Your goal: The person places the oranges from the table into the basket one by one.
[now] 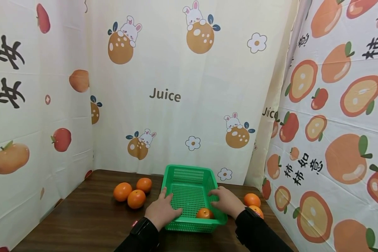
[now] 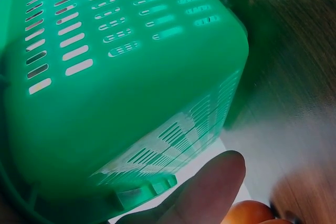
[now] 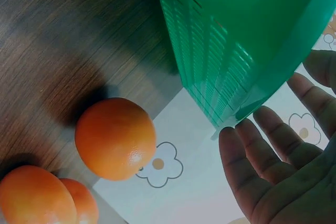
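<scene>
A green plastic basket (image 1: 189, 226) with slotted sides stands on the table, with one orange (image 1: 204, 213) lying in its near right part. My left hand (image 1: 163, 210) is at the basket's left rim, thumb and fingers spread apart. In the left wrist view one finger (image 2: 215, 184) extends beside the basket's outer wall. My right hand (image 1: 227, 201) is over the right rim. Seen from the right wrist, its fingers (image 3: 239, 163) are nearly straight, with the tips right at the rim. Neither hand curls round anything.
Three oranges (image 1: 136, 198) sit together on the dark wooden table (image 1: 82, 217) left of the basket. More oranges (image 1: 252, 200) lie to its right, beside my right wrist. Printed fabric curtains (image 1: 176, 122) stand behind the table and at both sides.
</scene>
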The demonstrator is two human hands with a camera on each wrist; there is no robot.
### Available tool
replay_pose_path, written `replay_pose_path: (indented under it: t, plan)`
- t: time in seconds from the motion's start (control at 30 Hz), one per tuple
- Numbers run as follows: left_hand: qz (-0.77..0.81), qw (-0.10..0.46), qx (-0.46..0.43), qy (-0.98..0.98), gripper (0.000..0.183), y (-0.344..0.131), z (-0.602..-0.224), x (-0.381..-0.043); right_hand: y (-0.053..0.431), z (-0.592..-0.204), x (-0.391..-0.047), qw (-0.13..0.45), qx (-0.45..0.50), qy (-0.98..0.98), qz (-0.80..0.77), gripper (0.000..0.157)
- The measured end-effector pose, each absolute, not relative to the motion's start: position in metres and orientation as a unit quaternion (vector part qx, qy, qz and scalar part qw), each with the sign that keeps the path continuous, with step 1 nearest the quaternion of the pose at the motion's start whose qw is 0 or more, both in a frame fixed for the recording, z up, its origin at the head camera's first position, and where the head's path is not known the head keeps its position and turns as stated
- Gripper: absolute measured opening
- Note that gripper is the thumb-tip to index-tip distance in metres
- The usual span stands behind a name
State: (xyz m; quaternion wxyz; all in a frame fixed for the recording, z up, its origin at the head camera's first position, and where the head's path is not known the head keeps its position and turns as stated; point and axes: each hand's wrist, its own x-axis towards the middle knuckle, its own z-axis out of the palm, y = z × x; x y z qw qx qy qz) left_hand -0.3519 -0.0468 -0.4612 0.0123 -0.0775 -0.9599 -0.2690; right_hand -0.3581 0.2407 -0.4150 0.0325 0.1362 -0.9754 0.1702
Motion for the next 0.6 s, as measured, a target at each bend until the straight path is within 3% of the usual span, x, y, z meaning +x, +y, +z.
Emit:
replay_pose_path:
  t: [0.6]
  plan:
    - [-0.274, 0.016, -0.078, -0.959, 0.083, -0.048, -0.463, -0.353, 0.255, -0.417, -0.357, 0.061, 0.115, -0.979, 0.158, 0.024]
